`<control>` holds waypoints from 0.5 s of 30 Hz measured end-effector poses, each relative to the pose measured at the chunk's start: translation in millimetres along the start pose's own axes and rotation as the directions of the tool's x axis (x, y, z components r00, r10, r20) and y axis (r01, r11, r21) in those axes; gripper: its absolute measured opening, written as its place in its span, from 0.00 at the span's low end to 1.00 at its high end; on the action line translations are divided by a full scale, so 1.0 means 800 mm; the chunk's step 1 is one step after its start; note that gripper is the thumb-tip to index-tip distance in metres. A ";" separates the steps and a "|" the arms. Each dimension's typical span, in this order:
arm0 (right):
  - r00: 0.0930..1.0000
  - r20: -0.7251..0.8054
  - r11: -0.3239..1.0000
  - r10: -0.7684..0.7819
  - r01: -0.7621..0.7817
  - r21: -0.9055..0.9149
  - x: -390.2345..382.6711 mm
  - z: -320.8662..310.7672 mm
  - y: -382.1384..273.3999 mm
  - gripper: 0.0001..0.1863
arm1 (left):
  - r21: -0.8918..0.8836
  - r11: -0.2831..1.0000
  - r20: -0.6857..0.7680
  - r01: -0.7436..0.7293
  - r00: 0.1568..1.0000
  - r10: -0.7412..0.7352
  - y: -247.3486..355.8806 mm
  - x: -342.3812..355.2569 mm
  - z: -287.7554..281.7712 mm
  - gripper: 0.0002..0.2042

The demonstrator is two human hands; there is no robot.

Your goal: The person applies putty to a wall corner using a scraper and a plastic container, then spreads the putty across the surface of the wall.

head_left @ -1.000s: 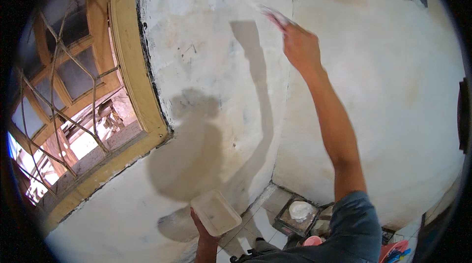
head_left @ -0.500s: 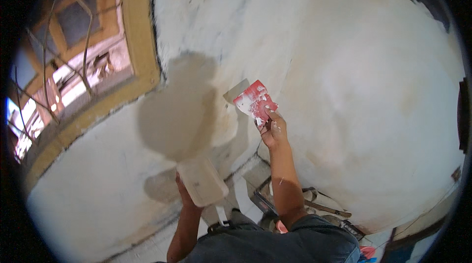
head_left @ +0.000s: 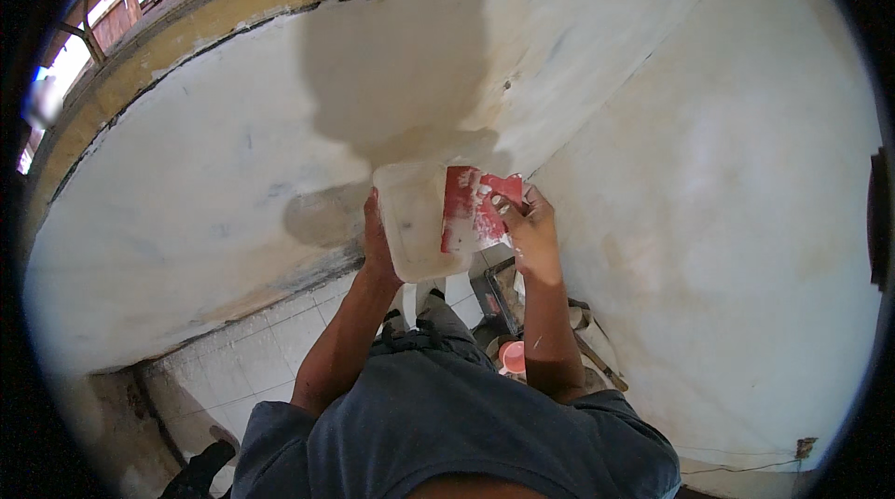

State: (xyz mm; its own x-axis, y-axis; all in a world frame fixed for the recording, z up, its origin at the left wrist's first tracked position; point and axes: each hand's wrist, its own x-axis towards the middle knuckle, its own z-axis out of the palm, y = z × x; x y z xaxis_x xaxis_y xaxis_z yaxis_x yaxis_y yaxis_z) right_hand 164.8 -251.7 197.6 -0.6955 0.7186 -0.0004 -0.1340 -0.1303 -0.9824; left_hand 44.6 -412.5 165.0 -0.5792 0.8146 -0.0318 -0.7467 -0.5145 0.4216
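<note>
My left hand (head_left: 375, 236) is closed round the left side of a whitish, rectangular plastic tub (head_left: 410, 252), held up in front of my body. In my right hand (head_left: 533, 227) is a flat red putty scraper (head_left: 463, 219), pinched between thumb and fingers at its right end. White paste smears the scraper's face. Its free edge lies over the right part of the tub; whether it touches the inside I cannot tell. White specks show on my right fingers. Behind the tub stands the pale, patchy wall (head_left: 224, 191), with my shadow on it.
A yellow window frame (head_left: 270, 9) with metal bars is at the upper left. Walls meet in a corner ahead. On the tiled floor (head_left: 266, 364) by my feet are a dark tray (head_left: 494, 298), a pink cup (head_left: 512, 357) and a wooden-handled tool (head_left: 601, 364).
My right hand has drawn the scraper back from near the wall to over the tub. The tub appears higher in view. My view has tilted downward, showing more of the floor and my body.
</note>
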 end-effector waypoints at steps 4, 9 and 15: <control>0.997 0.028 0.915 -0.070 0.075 -0.396 -0.003 0.003 0.002 0.10 | -0.008 0.998 -0.032 0.060 0.998 -0.060 -0.002 0.013 0.006 0.37; 0.995 0.044 0.892 -0.088 0.098 -0.441 -0.002 0.006 -0.004 0.10 | 0.081 0.996 -0.123 0.033 0.992 -0.022 -0.006 0.018 0.009 0.37; 0.994 0.019 0.846 -0.107 0.102 -0.524 0.003 -0.003 0.008 0.10 | 0.117 0.992 -0.111 0.051 0.993 -0.038 -0.011 0.025 -0.001 0.35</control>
State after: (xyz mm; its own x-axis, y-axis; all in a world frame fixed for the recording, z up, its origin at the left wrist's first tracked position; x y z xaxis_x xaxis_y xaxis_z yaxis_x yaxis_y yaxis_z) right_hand 163.7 -249.0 191.2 -0.6905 0.7151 0.1087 0.1859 0.3207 -0.9288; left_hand 39.1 -392.1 159.7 -0.5830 0.7989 -0.1479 -0.7319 -0.4375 0.5224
